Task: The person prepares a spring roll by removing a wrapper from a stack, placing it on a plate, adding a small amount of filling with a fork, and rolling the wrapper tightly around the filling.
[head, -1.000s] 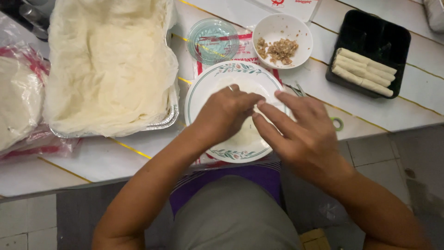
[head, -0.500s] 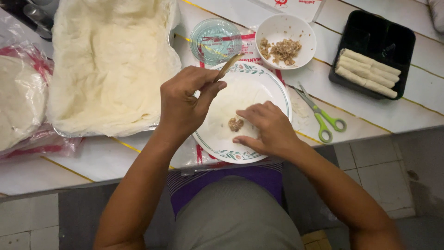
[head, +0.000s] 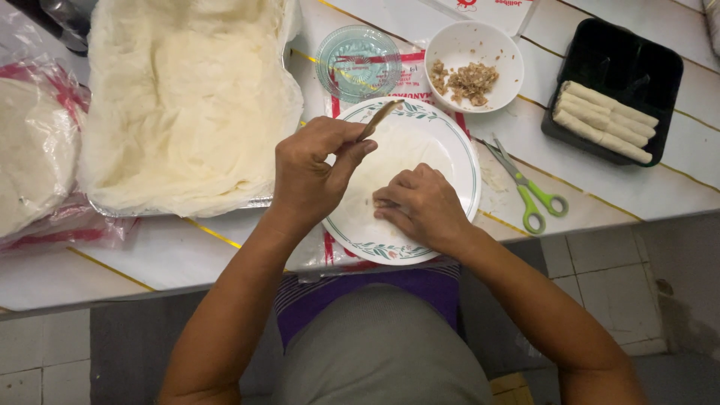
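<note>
The left hand (head: 311, 169) pinches a thin wooden spoon handle (head: 379, 118), raised over the plate (head: 450, 142). The right hand (head: 420, 206) lies flat, fingers closed down on the pale wrapper (head: 397, 154); since half a second ago it has covered the lump of filling that then lay bare. The round plate has a green leaf-patterned rim. Near it: a white bowl (head: 469, 45) of crumbly brown filling, green-handled scissors (head: 529, 191), a black tray (head: 637, 64) holding smooth rolled wraps (head: 604, 120).
</note>
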